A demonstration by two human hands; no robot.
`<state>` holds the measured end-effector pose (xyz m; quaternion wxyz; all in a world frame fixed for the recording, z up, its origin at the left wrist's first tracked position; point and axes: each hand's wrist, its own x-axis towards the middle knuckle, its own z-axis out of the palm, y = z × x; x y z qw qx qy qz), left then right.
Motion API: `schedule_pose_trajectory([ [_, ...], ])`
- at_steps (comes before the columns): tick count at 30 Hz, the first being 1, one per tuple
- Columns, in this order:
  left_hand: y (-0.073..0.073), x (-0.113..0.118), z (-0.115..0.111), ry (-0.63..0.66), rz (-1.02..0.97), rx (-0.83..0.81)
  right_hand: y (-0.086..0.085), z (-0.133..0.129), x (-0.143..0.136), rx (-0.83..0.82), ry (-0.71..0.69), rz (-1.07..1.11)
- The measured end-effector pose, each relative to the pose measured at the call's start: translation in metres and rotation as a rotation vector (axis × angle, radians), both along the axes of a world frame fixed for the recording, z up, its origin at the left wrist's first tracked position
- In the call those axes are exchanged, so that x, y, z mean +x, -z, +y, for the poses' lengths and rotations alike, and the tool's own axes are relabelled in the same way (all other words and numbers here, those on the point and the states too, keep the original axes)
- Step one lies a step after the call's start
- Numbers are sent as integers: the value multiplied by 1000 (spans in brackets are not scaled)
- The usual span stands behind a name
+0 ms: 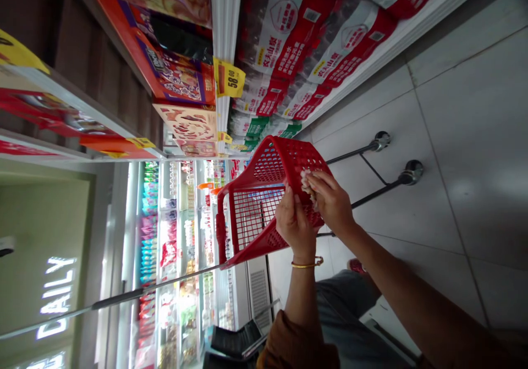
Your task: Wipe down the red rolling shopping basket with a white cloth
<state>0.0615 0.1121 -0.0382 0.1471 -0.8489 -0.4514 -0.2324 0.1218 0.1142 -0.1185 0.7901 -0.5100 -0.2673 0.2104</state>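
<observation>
The view is turned sideways. A red plastic shopping cart basket (280, 149) with perforated walls is in front of me, on a frame with dark legs and castors. My left hand (295, 218), with a gold bracelet at the wrist, is closed over the basket's rim, thumb and fingers pinching it. Against the outside of the same end wall, my right hand (332, 198) presses a crumpled pale cloth (308, 185), its fingers curled around it. Part of the cloth is hidden beneath those fingers. No goods can be made out inside the basket.
Shelves with red-labelled water bottle packs (284, 33) and boxed goods (173, 77) with yellow price tags run alongside. Lit display shelves (177, 237) stand beyond. Castors (412, 172) rest on the tiled floor (474, 116). A thin rod (124, 297) crosses the lower left.
</observation>
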Motion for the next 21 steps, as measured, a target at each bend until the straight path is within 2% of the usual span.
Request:
schedule_pose_trajectory([
  [5,-2,-11,-4,25,-23,-22,14,-6,-15,-51,4,-7],
  [10,-4,-21,-11,-5,-23,-57,23,-10,-29,-93,27,-7],
  [15,-6,-24,-18,-16,94,17,17,-15,-31,-112,9,40],
  [21,-17,-6,-12,27,370,96,8,-16,-25,-89,-37,96],
])
